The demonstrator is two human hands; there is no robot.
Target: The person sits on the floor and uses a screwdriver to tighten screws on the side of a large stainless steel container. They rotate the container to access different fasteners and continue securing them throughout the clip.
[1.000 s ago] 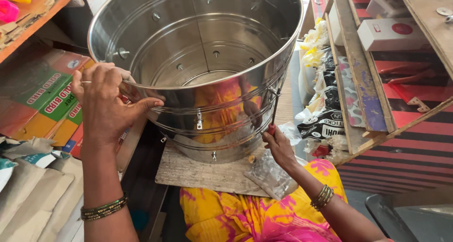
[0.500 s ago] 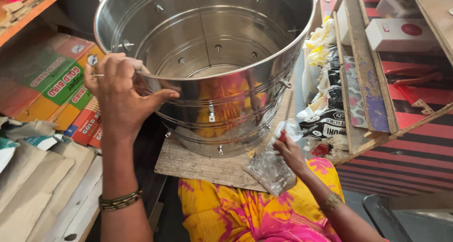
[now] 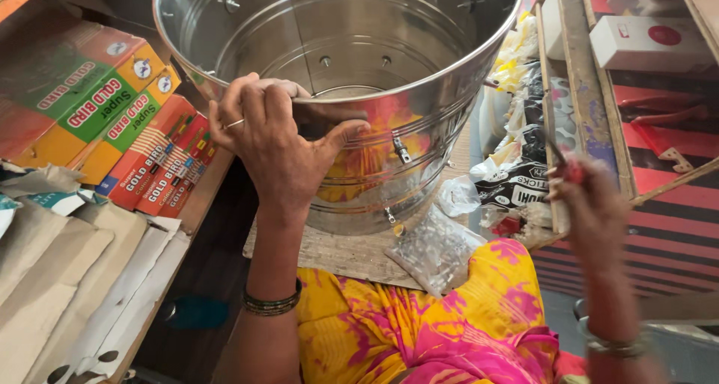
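A large shiny steel drum (image 3: pixel 419 122) stands on a woven mat (image 3: pixel 337 253) in front of me, its open top facing up. My left hand (image 3: pixel 273 141) grips the drum's near rim, fingers over the edge and thumb pressed on the outer wall. My right hand (image 3: pixel 588 200) is raised to the right of the drum, blurred, pinching a small tool with a red handle (image 3: pixel 571 171). A clear plastic bag of small metal parts (image 3: pixel 434 249) lies on the mat by the drum's base, above my yellow and pink clothing (image 3: pixel 427 324).
Stacked colourful cardboard boxes (image 3: pixel 112 122) and brown paper sheets (image 3: pixel 67 264) fill the shelf on the left. Packets in plastic (image 3: pixel 517 182) pile up right of the drum. A wooden rack (image 3: pixel 580 77) with a white box (image 3: pixel 644 43) stands at the right.
My right hand has lifted off the plastic bag at the drum's base and swung up to the right, holding a small red-handled tool. The view moved closer; my left hand stays on the rim.
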